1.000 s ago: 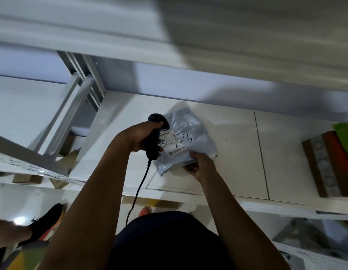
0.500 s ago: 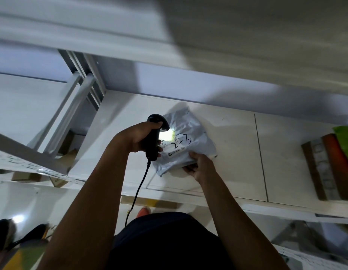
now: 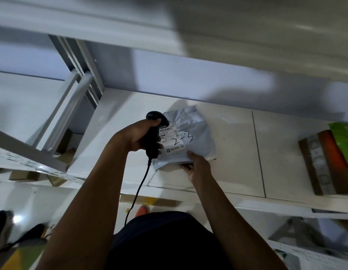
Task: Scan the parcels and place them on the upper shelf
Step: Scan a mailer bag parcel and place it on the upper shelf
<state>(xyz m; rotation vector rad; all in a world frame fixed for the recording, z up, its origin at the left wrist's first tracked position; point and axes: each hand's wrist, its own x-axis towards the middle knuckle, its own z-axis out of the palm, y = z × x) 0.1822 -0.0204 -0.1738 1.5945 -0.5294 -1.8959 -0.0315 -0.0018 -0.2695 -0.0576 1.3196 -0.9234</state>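
Note:
A grey plastic mailer parcel [image 3: 196,133] with a white label and "2-3" handwritten on it lies on the white shelf [image 3: 237,152]. My right hand [image 3: 198,166] pinches its near edge, thumb on top. My left hand [image 3: 136,137] grips a black corded barcode scanner [image 3: 154,131], whose head is over the label's left end. The scanner's cable hangs down toward my body.
A brown box with orange and green parcels [image 3: 329,160] sits at the shelf's right end. A higher shelf board [image 3: 169,24] runs overhead. A grey metal upright [image 3: 75,78] stands at the left. Someone's shoes [image 3: 5,230] are on the floor at bottom left.
The scanner's light, which lit the label half a second ago, is off now. Both hands and the parcel have stayed almost in place.

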